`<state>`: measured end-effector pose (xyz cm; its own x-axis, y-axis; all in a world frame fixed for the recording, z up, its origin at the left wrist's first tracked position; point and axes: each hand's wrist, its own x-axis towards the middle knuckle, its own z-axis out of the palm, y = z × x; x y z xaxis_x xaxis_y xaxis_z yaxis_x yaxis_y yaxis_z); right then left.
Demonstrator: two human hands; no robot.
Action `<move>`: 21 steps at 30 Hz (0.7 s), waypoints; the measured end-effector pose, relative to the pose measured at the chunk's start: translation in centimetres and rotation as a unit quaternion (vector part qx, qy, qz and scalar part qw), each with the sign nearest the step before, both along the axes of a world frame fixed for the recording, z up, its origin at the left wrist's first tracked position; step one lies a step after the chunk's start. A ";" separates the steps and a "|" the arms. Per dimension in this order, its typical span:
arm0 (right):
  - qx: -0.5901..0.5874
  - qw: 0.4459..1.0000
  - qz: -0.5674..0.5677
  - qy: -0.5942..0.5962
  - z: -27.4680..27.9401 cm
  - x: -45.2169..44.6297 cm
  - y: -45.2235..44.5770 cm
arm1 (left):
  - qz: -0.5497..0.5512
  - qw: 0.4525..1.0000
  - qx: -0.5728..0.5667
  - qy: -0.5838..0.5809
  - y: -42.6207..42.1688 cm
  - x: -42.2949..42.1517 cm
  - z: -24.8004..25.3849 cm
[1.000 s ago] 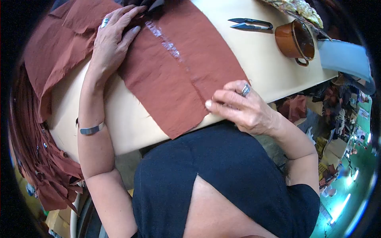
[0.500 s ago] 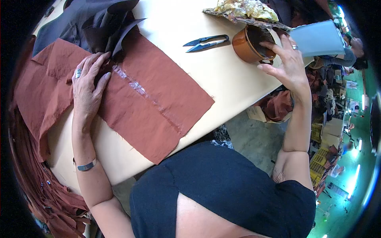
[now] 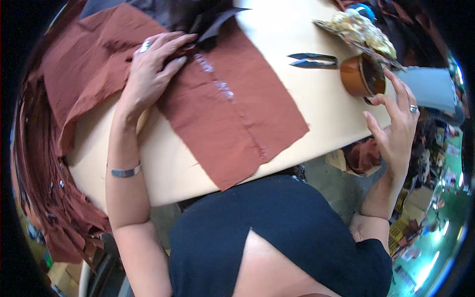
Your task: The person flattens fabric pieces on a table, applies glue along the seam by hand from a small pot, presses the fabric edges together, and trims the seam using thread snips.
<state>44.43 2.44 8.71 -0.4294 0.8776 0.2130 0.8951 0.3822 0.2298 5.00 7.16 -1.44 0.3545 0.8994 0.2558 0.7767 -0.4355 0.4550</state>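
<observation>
A reddish-brown cloth point(image 3: 247, 109) lies flat on the pale table, with a shiny whitish streak along its middle line. My left hand point(image 3: 156, 69) rests on its upper left part, beside dark fabric point(image 3: 193, 15); the fingertips meet the edge of a fold, and whether they pinch it is hidden. At the right, my right hand point(image 3: 398, 116) is raised with its fingers apart and nothing in them, close to the rim of a brown cup point(image 3: 352, 76). Black thread snips point(image 3: 312, 61) lie left of the cup.
Beyond the cup sits a crusty yellowish lump point(image 3: 361, 32), and a light blue object point(image 3: 428, 89) is at the table's right end. Reddish-brown strips point(image 3: 44, 173) hang at the left edge. Below the table on the right are cloth scraps point(image 3: 363, 156).
My right hand went from the cloth's lower edge to the cup, with fingers at its mouth, and is now drawn back slightly. My left hand stays on the cloth. The view has shifted.
</observation>
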 end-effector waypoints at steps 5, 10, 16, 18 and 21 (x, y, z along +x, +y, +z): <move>-0.123 0.936 0.230 0.237 -1.9 -9.1 2.3 | -0.017 1.000 0.011 -0.003 0.2 -0.4 -0.3; -0.151 0.843 0.371 0.360 -9.0 -16.9 8.3 | -0.005 0.998 0.060 0.002 0.4 -0.2 -1.4; -0.153 0.896 0.329 0.257 -10.3 -18.8 9.1 | -0.001 0.998 0.059 0.034 0.1 -0.3 -1.3; -0.123 0.909 0.322 0.233 -10.1 -18.9 8.6 | 0.006 0.995 0.088 0.043 0.3 -0.3 -1.9; -0.247 0.859 0.348 0.283 -10.4 -18.2 9.7 | -0.003 0.998 0.062 0.027 0.4 -0.3 -1.9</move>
<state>26.24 12.16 -1.66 -0.8363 0.4945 0.2367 0.3256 0.7954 -0.5111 4.65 7.58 -3.35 0.3769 0.8596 0.3451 0.7954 -0.4912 0.3549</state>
